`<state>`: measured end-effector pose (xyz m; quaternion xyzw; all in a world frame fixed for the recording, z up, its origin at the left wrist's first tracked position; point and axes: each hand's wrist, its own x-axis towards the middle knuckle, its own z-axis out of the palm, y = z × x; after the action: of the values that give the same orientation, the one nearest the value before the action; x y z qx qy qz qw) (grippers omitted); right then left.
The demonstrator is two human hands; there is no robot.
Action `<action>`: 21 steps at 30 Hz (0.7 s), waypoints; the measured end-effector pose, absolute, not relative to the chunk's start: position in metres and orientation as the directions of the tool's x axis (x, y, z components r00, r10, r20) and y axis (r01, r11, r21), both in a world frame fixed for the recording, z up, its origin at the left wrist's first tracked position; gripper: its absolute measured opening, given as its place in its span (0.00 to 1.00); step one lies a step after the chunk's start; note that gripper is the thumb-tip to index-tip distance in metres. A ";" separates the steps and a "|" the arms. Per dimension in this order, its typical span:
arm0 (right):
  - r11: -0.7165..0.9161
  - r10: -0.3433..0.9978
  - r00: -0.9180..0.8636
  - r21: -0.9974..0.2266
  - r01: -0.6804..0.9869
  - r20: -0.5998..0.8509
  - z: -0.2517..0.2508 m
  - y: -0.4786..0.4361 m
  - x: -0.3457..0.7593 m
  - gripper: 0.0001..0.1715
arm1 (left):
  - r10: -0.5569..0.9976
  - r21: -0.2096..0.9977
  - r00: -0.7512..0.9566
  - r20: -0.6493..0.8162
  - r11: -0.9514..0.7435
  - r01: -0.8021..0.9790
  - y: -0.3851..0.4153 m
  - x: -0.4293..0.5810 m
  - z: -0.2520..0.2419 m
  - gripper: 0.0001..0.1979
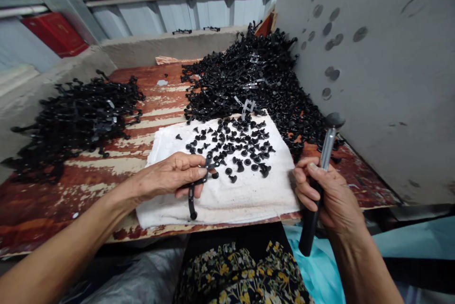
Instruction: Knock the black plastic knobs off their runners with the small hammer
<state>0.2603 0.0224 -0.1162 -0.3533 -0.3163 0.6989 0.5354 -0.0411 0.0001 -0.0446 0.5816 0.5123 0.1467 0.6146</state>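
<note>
My left hand [170, 177] pinches a black plastic sprue strip [194, 195] over the front left of a white cloth [249, 197]. Several small black round parts [238, 145] lie loose on the cloth. My right hand [327, 195] is wrapped round a small hammer [322, 171] with a metal shaft, a black grip and a dark head, held upright at the cloth's right edge.
A large heap of black sprues [256, 76] fills the back right of the worn red wooden board [71, 185]. A second heap [74, 119] lies at the left. A grey panel [373, 71] stands on the right, a low concrete wall behind.
</note>
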 end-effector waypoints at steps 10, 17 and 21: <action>-0.203 0.974 -0.188 -0.845 -0.494 -0.125 -0.119 0.023 0.262 0.13 | 0.784 0.865 0.432 -0.446 0.255 0.432 0.017 -0.032 -0.045 0.22; -0.213 0.974 -0.176 -0.831 -0.514 -0.141 -0.117 0.023 0.260 0.15 | 0.750 0.859 0.465 -0.471 0.269 0.436 0.028 -0.032 -0.047 0.22; -0.212 0.975 -0.174 -0.828 -0.519 -0.140 -0.117 0.023 0.260 0.14 | 0.750 0.850 0.447 -0.488 0.291 0.439 0.028 -0.035 -0.048 0.22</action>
<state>0.2602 0.0227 -0.1171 -0.3518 -0.3240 0.6943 0.5378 -0.0350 0.0283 -0.0484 0.5821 0.5106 0.1253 0.6203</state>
